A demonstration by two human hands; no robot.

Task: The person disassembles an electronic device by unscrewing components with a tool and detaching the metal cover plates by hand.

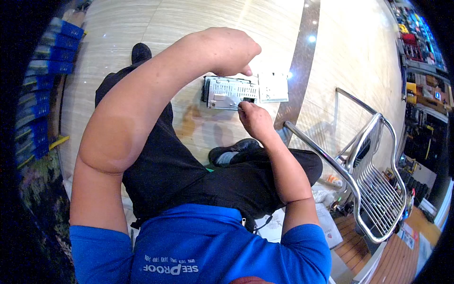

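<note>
A metal box-shaped electronic unit [224,90] with a slotted, perforated casing lies on the floor. Just beyond its upper edge is my left hand [232,49], bent at the wrist with its fingers curled; what they hold, if anything, is hidden. At the unit's lower right corner, by a dark opening, my right hand [256,120] pinches something small that I cannot make out. A flat pale metal plate [274,88] with small holes lies directly right of the unit.
A chrome tubular chair [373,189] with a slatted surface stands close on my right. My shoe [234,152] rests on the glossy tiled floor [189,128] just below the unit. Stacked blue boxes [40,94] line the far left, and loaded shelves [421,80] stand far right.
</note>
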